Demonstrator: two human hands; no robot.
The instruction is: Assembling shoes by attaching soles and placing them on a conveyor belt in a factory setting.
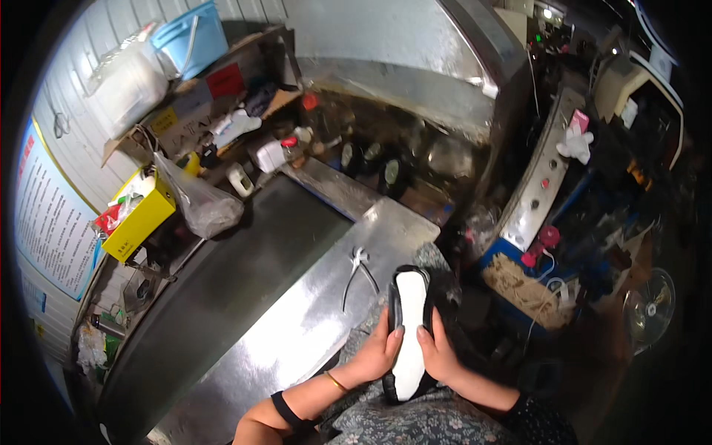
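Note:
Above my lap I hold a black shoe upper with its underside facing up. A long white sole-shaped board covers most of that underside. My left hand grips the left edge, thumb lying by the board. On the opposite edge my right hand is closed in the same way, its thumb at the white surface. The fingers under the shoe are hidden. Up and to the left, a pair of pliers lies on the shiny metal table with its handles spread, touched by neither hand.
A dark conveyor belt runs beside the metal table. Behind it stand a yellow box, a plastic bag and a blue bucket. Several dark shoes sit under a metal hood. At right are a control panel and a fan.

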